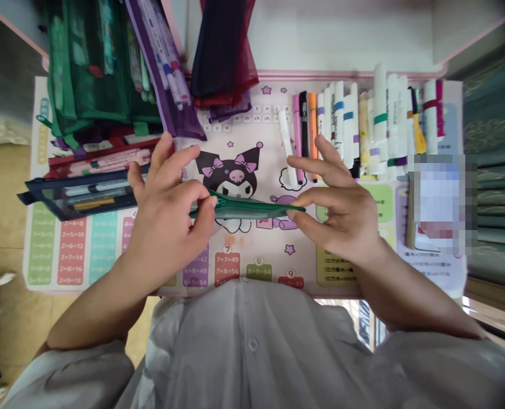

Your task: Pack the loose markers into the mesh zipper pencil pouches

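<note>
A green zippered mesh pouch [252,209] is stretched between my two hands above the printed desk mat [235,241]. My left hand [171,210] pinches its left end near the zipper, thumb against forefinger, other fingers raised. At the pouch's right tip, my right hand [337,210] pinches with thumb and forefinger, its remaining fingers spread. The pouch is seen nearly edge-on, so its inside is hidden. Just beyond my right hand lies a row of pens and markers [339,122], with a white pen [287,136] at its left end.
Filled green mesh pouches [94,85] and a purple pouch [167,74] are piled at the back left. Nearer lies a navy pouch [90,196] with pens inside. Dark and red pouches [222,51] rest at the back middle. A blurred-out box-like object [437,204] sits at right.
</note>
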